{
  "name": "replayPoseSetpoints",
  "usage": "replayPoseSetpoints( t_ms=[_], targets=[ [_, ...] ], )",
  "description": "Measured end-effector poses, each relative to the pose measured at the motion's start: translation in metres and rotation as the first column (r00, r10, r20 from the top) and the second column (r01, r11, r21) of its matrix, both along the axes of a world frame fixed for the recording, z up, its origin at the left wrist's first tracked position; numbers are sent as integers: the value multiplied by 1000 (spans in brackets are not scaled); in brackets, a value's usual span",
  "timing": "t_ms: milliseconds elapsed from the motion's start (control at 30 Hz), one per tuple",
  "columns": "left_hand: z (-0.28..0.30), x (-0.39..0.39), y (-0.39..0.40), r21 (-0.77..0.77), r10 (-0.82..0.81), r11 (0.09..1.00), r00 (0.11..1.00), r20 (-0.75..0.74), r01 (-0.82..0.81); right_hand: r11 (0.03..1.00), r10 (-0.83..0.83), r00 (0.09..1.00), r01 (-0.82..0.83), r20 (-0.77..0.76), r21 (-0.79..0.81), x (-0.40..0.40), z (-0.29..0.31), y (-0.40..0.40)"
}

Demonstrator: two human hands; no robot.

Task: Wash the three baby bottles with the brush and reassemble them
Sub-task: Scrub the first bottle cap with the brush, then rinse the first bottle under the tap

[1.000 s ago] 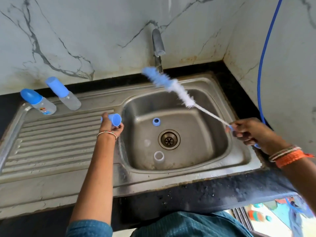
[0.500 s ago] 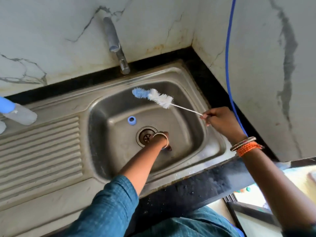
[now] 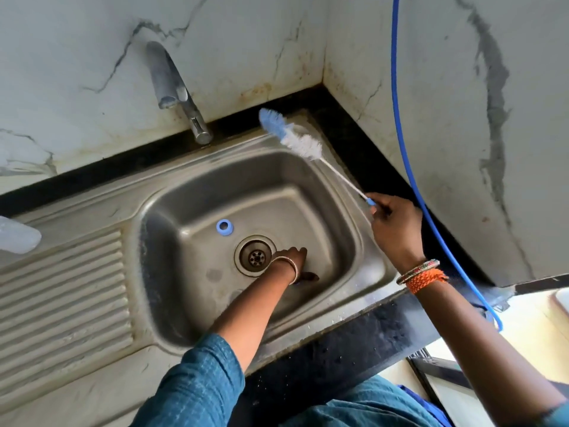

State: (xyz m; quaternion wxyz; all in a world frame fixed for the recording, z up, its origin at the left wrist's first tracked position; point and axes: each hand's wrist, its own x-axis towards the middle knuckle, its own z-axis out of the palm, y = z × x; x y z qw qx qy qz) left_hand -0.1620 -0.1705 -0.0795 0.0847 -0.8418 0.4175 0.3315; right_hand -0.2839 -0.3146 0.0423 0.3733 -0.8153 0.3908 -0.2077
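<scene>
My right hand (image 3: 395,224) grips the thin handle of the bottle brush (image 3: 295,138), whose blue and white bristles point up over the back right corner of the steel sink (image 3: 172,272). My left hand (image 3: 292,260) reaches down to the basin floor just right of the drain (image 3: 256,256); my wrist hides its fingers, so what it touches or holds is unseen. A blue bottle ring (image 3: 224,227) lies on the basin floor behind the drain. The clear end of one baby bottle (image 3: 17,238) shows at the left edge, lying on the sink's rim.
A metal tap (image 3: 172,84) stands behind the basin, with no water running. The ribbed drainboard (image 3: 61,288) stretches to the left. A blue hose (image 3: 400,134) hangs down the right wall close to my right hand. Marble walls close the back and right.
My left hand went from the sink's left rim, where it held a blue cap, down into the basin beside the drain. The brush swung from mid-basin to the back right corner.
</scene>
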Motion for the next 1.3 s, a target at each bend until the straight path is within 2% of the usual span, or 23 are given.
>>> replayPoseSetpoints(
  t_ms=[133,300,433,533,600,667,733,767,800,833,900,967,1000,1033,1067,1133,1200,1233,1300],
  targets=[
    [8,11,2,-52,56,997,998,7,-56,975,-146,987,132,-67,-177,-7,-15,-16],
    [29,31,8,-248,215,943,975,-55,-222,924,-301,943,251,-144,-290,-23,-33,-29],
    [42,45,18,-425,353,818,922,-161,-387,916,-359,868,257,-343,-308,-20,-30,-36],
    [50,48,33,-492,444,699,854,-271,-519,893,-371,875,244,-311,-379,-15,-33,-25],
    [52,49,47,-520,479,624,811,-336,-583,875,-321,903,167,-286,-454,-9,-33,-9],
    [56,47,65,-533,517,546,760,-394,-647,882,-182,937,22,-299,-470,3,-30,12],
    [57,46,85,-539,566,491,721,-400,-685,891,53,955,-177,-293,-418,19,-24,41],
    [56,45,95,-538,596,472,703,-389,-698,892,205,933,-303,-296,-335,26,-22,57],
    [54,46,107,-538,631,442,675,-383,-718,865,374,876,-448,-305,-226,36,-25,73],
    [52,46,118,-537,663,409,644,-381,-738,795,531,781,-593,-328,-125,46,-29,88],
    [49,46,140,-529,709,352,589,-387,-772,564,756,517,-826,-401,0,68,-42,119],
    [47,43,156,-512,740,305,538,-404,-803,312,834,230,-947,-501,84,84,-59,148],
    [46,42,163,-497,751,278,509,-420,-822,228,825,122,-965,-552,128,89,-68,161],
    [45,41,170,-482,758,247,478,-444,-841,173,809,51,-973,-586,154,94,-78,172],
    [44,40,176,-472,758,211,448,-474,-856,155,803,27,-974,-596,165,97,-87,180],
    [45,37,182,-473,750,143,407,-521,-869,186,824,60,-968,-564,168,102,-98,182],
    [54,36,185,-507,720,83,403,-565,-858,235,854,136,-962,-501,140,117,-94,170],
    [60,35,184,-523,689,89,431,-582,-848,285,868,214,-953,-448,98,127,-87,159],
    [70,35,176,-518,622,181,505,-598,-836,436,870,398,-897,-291,77,149,-61,135]
  ],
)
